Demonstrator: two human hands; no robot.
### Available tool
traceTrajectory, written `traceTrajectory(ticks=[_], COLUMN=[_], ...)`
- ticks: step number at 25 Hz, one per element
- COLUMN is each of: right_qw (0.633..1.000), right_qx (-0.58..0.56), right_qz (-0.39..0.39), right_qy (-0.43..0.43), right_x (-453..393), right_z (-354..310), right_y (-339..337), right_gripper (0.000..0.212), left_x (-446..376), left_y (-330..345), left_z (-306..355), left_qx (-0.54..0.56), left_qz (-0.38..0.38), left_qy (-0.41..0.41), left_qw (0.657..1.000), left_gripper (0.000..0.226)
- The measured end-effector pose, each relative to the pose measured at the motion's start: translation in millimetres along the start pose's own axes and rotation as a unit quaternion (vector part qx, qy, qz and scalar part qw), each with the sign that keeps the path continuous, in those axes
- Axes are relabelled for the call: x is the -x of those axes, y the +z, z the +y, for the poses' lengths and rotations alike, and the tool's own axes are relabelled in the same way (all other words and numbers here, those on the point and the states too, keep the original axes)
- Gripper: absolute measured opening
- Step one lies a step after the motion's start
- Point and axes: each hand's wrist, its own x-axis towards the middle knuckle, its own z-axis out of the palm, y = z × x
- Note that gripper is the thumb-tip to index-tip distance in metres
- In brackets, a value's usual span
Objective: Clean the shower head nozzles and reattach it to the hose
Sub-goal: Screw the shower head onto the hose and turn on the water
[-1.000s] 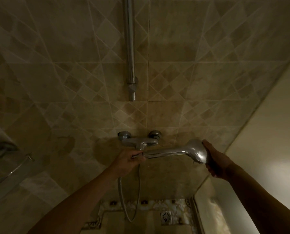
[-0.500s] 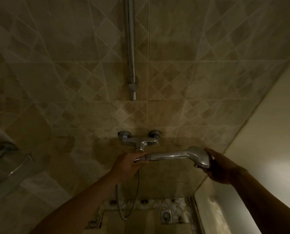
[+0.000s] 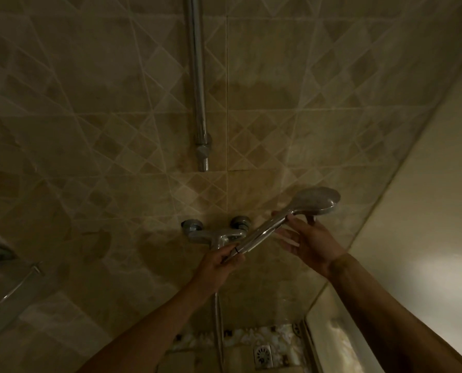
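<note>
A chrome shower head (image 3: 317, 201) with a long handle slants up to the right in front of the tiled wall. My left hand (image 3: 219, 262) is closed around the joint where the handle's lower end meets the hose. The hose (image 3: 218, 329) hangs down below that hand. My right hand (image 3: 309, 242) cups the handle from underneath just below the round head, fingers spread and loosely touching it. The nozzle face points away and is hidden from me.
A chrome mixer tap (image 3: 216, 232) is fixed to the wall right behind the handle. A vertical chrome riser rail (image 3: 199, 82) ends above it. A floor drain (image 3: 262, 355) lies below. A pale wall or door (image 3: 426, 211) closes the right side; a glass shelf (image 3: 9, 289) juts at left.
The shower head has swung from lying level to tilting up to the right. My right hand slid from the round head down onto the handle. My left hand stayed on the hose joint.
</note>
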Motion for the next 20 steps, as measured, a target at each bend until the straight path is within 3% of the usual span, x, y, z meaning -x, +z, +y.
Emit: traceTrajectory(ticks=[5, 9, 10, 12, 14, 16, 18, 20], right_qw=[0.997, 0.992, 0.990, 0.985, 0.979, 0.973, 0.970, 0.967], right_qx=[-0.023, -0.023, -0.012, 0.026, 0.079, 0.109, 0.124, 0.144], right_qz=[0.075, 0.124, 0.137, 0.163, 0.178, 0.190, 0.200, 0.202], right_qy=[-0.017, -0.026, -0.031, -0.045, -0.058, -0.069, -0.067, -0.059], right_x=[-5, -1, 2, 10, 20, 29, 39, 48], right_z=[10, 17, 17, 15, 15, 16, 17, 16], right_y=[14, 4, -1, -12, -25, -40, -54, -66], right_gripper=[0.049, 0.028, 0.020, 0.015, 0.021, 0.027, 0.036, 0.050], left_x=[1, 0, -2, -5, -8, -13, -19, -22], left_y=[27, 25, 19, 2, -18, -35, -48, -55], left_z=[-9, -21, -26, -38, -48, -56, -62, -70], left_qx=[-0.018, -0.078, -0.088, -0.153, -0.256, -0.333, -0.362, -0.345], left_qz=[0.007, -0.068, -0.050, 0.058, 0.166, 0.218, 0.199, 0.132], left_qy=[0.003, -0.051, -0.064, -0.076, -0.083, -0.095, -0.119, -0.143], left_qw=[1.000, 0.993, 0.993, 0.984, 0.949, 0.912, 0.903, 0.918], left_gripper=[0.025, 0.017, 0.015, 0.006, 0.020, 0.031, 0.051, 0.078])
